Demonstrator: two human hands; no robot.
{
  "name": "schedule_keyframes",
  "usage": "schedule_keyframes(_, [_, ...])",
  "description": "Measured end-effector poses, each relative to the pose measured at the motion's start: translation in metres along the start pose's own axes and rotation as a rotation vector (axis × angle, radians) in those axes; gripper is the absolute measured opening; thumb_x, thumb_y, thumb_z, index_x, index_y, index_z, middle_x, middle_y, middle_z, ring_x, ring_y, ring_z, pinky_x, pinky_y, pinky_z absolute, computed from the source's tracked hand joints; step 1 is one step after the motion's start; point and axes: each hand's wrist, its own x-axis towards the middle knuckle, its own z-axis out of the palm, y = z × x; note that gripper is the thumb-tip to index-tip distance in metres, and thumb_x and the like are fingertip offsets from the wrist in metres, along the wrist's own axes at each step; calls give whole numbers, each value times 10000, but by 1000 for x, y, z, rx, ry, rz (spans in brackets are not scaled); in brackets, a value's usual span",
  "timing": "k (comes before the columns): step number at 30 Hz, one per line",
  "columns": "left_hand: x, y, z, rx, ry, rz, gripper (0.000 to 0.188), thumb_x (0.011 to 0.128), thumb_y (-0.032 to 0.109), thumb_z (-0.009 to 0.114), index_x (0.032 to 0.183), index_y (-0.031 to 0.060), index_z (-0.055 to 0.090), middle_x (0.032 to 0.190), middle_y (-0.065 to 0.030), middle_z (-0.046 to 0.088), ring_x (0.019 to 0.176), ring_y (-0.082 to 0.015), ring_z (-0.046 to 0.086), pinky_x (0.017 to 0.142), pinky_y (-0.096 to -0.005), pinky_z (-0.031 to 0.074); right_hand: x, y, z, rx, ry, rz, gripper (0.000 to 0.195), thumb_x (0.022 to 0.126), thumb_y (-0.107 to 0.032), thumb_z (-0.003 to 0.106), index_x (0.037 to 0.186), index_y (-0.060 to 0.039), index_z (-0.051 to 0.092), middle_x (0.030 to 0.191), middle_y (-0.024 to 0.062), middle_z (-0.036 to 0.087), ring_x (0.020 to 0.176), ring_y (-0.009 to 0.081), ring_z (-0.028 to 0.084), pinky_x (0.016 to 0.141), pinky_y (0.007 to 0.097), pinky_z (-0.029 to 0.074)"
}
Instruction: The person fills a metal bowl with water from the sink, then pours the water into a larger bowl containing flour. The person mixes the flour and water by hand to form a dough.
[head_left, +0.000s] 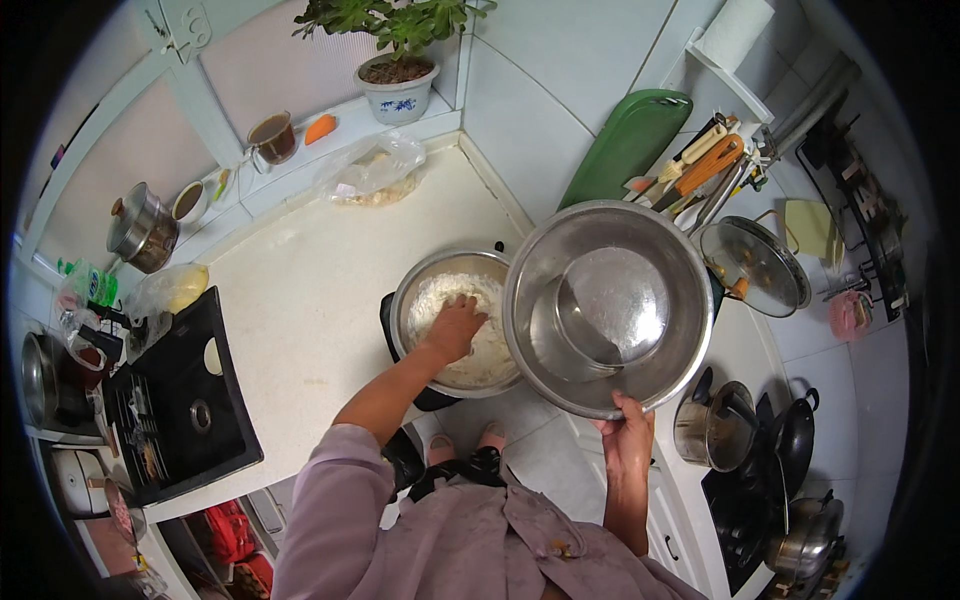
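My left hand (456, 330) is down in a stainless steel bowl (399, 313), resting on the white flour (431, 289) there. Its fingers are spread a little and grasp nothing that I can make out. Part of the mix under the palm looks wetter and lumpier. My right hand (628, 433) grips the near rim of a large stainless steel basin (544, 330), thumb on the inside. The basin overlaps the flour bowl's right edge in view. Glare on its bottom hides whether any liquid is inside. A dark object (388, 315) shows beneath the flour bowl.
The pale countertop (300, 322) runs left to a black sink (199, 450). A plastic bag (375, 176) lies at the back by a potted plant (397, 97). Right are a green cutting board (630, 142), utensils (712, 161), a glass lid (754, 262) and a steel pot (694, 431).
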Motion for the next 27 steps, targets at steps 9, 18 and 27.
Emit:
schedule_keyframes(9, [61,-9,30,-501,324,19,552,713,33,646,1205,-32,404,885,-238,643,849,-421,635,734,-518,485,-4,-7,-5,39,15,-16,240,833,-18,584,1057,44,526,938,101,595,817,231,650,686,400,612])
schedule_keyframes(18, [28,34,22,78,-67,-19,617,774,163,703,1324,42,449,1305,-176,513,1222,-354,474,1011,-546,380,-6,-4,-6,20,20,-19,244,845,-30,592,1074,19,523,958,95,591,818,216,653,677,384,613])
schedule_keyframes(27, [4,-32,-28,-114,-109,-76,678,721,186,752,1343,135,486,1413,-156,414,1310,-332,387,1079,-519,316,-9,3,5,29,2,39,252,841,-15,589,1081,6,512,958,97,595,813,222,654,632,380,611])
